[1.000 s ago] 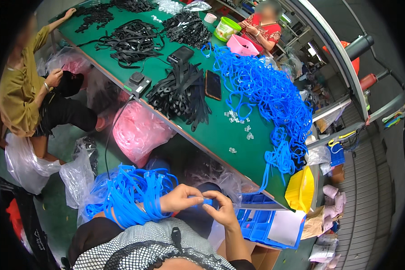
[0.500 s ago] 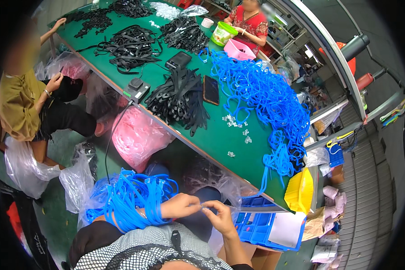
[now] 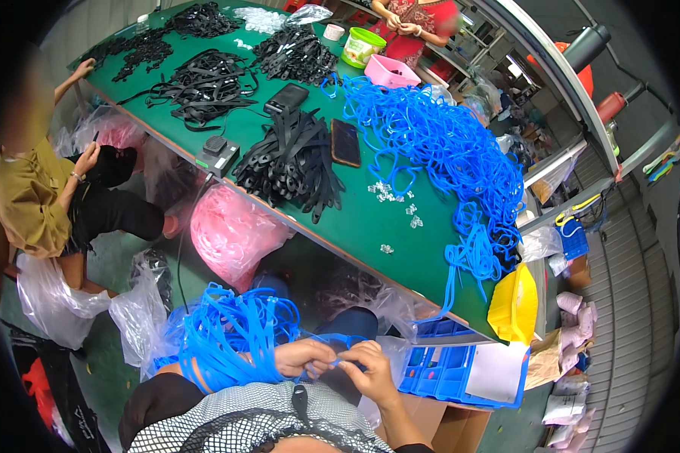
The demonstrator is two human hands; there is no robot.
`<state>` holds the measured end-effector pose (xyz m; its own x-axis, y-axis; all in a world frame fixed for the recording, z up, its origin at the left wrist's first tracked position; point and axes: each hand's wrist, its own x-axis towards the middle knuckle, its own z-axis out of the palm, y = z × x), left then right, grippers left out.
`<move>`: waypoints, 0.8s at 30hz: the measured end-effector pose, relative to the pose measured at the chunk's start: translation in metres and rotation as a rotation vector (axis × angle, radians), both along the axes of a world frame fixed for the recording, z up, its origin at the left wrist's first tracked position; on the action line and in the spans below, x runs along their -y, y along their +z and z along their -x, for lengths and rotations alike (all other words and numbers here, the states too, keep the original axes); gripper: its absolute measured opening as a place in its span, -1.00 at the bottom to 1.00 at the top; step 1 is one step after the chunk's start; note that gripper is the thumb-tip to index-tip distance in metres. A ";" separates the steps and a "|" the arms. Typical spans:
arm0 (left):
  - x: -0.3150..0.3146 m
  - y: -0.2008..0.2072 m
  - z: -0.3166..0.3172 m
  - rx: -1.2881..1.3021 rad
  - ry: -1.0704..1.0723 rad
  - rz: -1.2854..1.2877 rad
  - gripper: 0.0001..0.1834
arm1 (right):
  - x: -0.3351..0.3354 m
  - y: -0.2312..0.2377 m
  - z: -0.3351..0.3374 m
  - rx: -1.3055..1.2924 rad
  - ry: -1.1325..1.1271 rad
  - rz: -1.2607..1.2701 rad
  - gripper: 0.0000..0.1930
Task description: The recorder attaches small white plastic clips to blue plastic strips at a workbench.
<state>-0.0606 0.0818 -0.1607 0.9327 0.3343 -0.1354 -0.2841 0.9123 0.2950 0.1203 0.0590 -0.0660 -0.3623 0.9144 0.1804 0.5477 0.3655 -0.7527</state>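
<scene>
My left hand (image 3: 306, 358) is closed on a thin blue strap (image 3: 338, 340) in front of my lap. Close beside it, my right hand (image 3: 370, 371) pinches the same strap between thumb and fingers. Whether a small part sits between the fingertips is too small to tell. A thick bundle of blue straps (image 3: 230, 340) hangs looped over my left forearm. Beyond, on the green table (image 3: 423, 283), lie several small clear plastic pieces (image 3: 385, 192) and a big tangled heap of blue straps (image 3: 431, 143).
Black strap bundles (image 3: 291, 162), a phone (image 3: 345, 143) and a yellow bin (image 3: 514, 302) lie on the table. A blue compartment tray (image 3: 438, 370) is right of my hands. Pink-filled bags (image 3: 234, 234) stand below the table edge. Two people work at left and far side.
A blue strap now runs between my hands, where before only pinched fingertips showed. My right hand has come in closer to the left. The whole view has shifted slightly.
</scene>
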 end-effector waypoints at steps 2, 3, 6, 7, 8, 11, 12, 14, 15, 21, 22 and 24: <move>0.006 0.000 -0.002 -0.045 -0.060 0.012 -0.85 | 0.001 0.002 -0.005 0.054 0.174 -0.068 -0.86; 0.011 -0.003 -0.002 -0.034 -0.075 0.030 -0.85 | 0.004 0.000 -0.008 0.030 0.211 -0.027 -0.85; 0.017 -0.005 -0.004 -0.082 -0.106 -0.078 -0.84 | 0.006 0.006 -0.012 0.068 0.333 -0.012 -0.85; 0.017 -0.008 -0.006 -0.083 -0.128 -0.093 -0.83 | 0.007 0.005 -0.013 0.065 0.330 -0.011 -0.85; 0.017 -0.006 -0.005 -0.085 -0.130 -0.093 -0.83 | 0.008 0.003 -0.014 0.000 0.256 0.050 -0.86; 0.014 0.017 -0.001 -0.144 0.091 -0.318 -0.83 | 0.012 -0.006 -0.014 -0.167 0.054 0.215 -0.86; 0.014 0.018 -0.002 -0.145 0.091 -0.320 -0.83 | 0.016 -0.012 -0.013 -0.263 -0.079 0.324 -0.85; 0.015 0.020 -0.003 -0.282 0.252 -0.544 -0.81 | 0.021 -0.022 -0.010 -0.300 -0.182 0.446 -0.86; 0.016 0.023 -0.002 -0.318 0.260 -0.583 -0.81 | 0.023 -0.026 -0.008 -0.322 -0.216 0.454 -0.86; 0.016 0.006 -0.002 -0.161 0.047 -0.175 -0.84 | 0.020 -0.024 -0.010 -0.176 -0.076 0.182 -0.88; 0.016 0.004 -0.003 -0.162 0.048 -0.176 -0.84 | 0.019 -0.022 -0.011 -0.102 -0.007 0.069 -0.88; 0.018 -0.001 -0.005 -0.133 0.002 -0.060 -0.85 | 0.017 -0.010 -0.011 -0.057 0.075 0.029 -0.87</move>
